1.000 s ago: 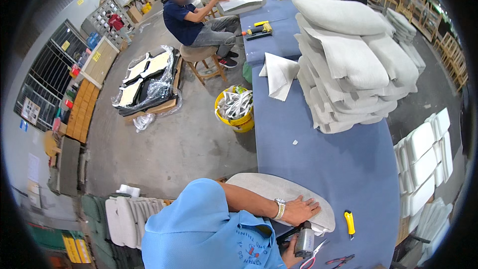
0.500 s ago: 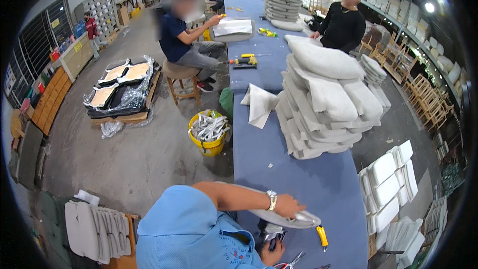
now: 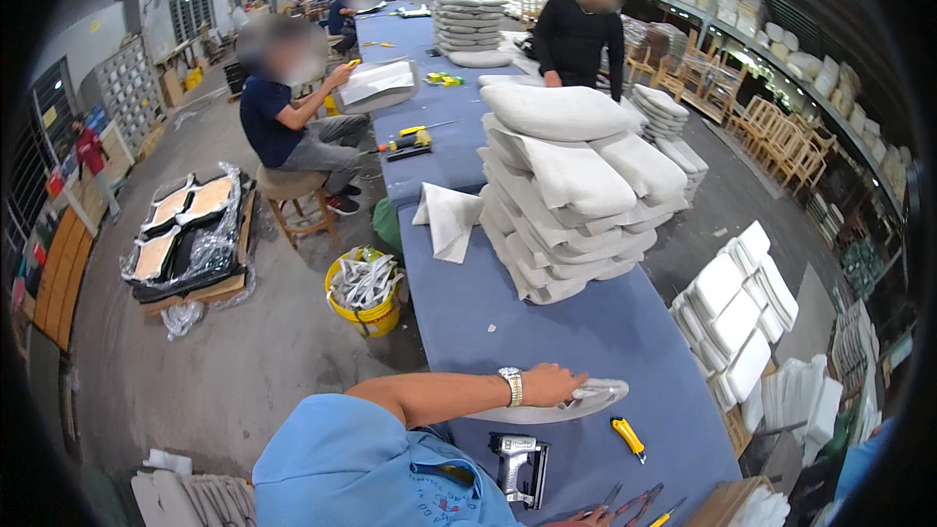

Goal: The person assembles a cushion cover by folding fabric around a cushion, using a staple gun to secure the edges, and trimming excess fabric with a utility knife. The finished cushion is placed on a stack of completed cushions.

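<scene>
A grey cushion [image 3: 547, 416] is lying on the near part of the blue-covered desk [image 3: 459, 322], reaching out beneath and past the person's left hand [image 3: 552, 385]. The left fingers are gripping its far edge, bent together over it, while its rounded end is sticking out just to the right of the fingertips. The other end is running back under the watch-wearing wrist. The right hand [image 3: 589, 519] is showing only in part at the lower edge, well apart from the cushion and nearer the body; whether its fingers are holding anything, I cannot tell. Just beside that hand, red-handled pliers [image 3: 644, 505] are lying on the desk, with a yellow-handled tool [image 3: 668, 516] near them. A silver and black staple gun [image 3: 520, 469] is resting between the cushion and the person's body, to the left of the right hand. A yellow utility knife [image 3: 630, 439] is lying just beyond the cushion's rounded end, to its right. Farther up the desk, a tall stack of pale cushions [image 3: 576, 195] is standing, and a folded white cloth [image 3: 447, 222] is leaning close to its left side.
</scene>
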`<state>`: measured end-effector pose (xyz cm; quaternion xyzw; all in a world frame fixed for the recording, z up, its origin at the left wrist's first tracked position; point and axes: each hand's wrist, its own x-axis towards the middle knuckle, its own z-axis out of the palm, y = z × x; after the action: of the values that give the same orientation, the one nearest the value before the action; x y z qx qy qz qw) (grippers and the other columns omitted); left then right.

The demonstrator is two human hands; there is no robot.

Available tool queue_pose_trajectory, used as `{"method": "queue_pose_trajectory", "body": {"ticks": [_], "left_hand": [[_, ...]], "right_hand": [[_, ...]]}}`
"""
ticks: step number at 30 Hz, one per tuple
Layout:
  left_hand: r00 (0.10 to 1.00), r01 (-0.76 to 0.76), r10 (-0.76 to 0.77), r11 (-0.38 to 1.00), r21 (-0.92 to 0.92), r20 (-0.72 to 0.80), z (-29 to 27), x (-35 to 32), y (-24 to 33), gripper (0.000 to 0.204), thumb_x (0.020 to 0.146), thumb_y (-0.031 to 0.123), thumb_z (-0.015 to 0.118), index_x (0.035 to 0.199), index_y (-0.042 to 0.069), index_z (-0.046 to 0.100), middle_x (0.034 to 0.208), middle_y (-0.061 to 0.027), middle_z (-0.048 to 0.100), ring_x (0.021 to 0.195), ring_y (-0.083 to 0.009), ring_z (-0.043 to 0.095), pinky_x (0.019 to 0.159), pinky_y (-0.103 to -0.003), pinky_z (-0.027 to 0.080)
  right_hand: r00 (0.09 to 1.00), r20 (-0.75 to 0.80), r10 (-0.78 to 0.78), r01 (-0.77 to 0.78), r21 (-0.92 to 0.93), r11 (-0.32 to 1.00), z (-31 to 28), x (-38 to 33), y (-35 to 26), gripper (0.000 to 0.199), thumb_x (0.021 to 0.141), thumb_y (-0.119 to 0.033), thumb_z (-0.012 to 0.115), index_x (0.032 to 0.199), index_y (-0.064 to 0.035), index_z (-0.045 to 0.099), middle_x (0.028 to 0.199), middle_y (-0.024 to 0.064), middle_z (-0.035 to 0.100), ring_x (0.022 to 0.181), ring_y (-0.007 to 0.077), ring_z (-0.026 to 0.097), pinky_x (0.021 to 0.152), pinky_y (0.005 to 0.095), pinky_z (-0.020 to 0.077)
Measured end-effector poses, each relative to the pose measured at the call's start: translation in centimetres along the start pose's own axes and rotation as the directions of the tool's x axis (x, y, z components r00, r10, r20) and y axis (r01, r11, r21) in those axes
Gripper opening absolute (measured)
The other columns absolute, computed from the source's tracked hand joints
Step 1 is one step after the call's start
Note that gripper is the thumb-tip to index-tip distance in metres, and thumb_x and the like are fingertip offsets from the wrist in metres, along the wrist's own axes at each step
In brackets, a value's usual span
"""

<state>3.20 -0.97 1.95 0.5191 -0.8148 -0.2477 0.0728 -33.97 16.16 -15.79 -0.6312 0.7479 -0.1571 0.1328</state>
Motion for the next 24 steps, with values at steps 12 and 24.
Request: {"method": "queue_pose_trajectory", "body": {"ticks": [12,24], "left_hand": [[0.988,0.058,-0.063,0.998,-0.038,-0.139,4.4,2.1,3.6,0.063,0.095,0.039,0.066,0.145,0.007,0.046,0.123,-0.0253,0.066,0.096,-0.0422,0.072,0.080,-0.054,0.057],[0.948,0.268,-0.288,0.500,-0.824,0.134,3.7,-3.8,-6.9,0.053,0.104,0.030,0.064,0.149,0.006,0.052,0.115,-0.0106,0.072,0.098,-0.0152,0.068,0.083,-0.030,0.055]], "right_hand": [[0.971,0.191,-0.145,0.111,0.177,0.978,5.5,-7.0,-10.0,0.051,0.078,-0.032,0.081,0.123,-0.0109,0.070,0.113,0.0157,0.070,0.102,0.0370,0.062,0.091,0.0506,0.0456],[0.992,0.000,0.125,-0.125,0.042,0.991,3.5,-8.5,-13.4,0.035,0.077,-0.033,0.081,0.106,-0.0155,0.072,0.104,0.0062,0.072,0.104,0.0294,0.061,0.088,0.0481,0.0436]]}}
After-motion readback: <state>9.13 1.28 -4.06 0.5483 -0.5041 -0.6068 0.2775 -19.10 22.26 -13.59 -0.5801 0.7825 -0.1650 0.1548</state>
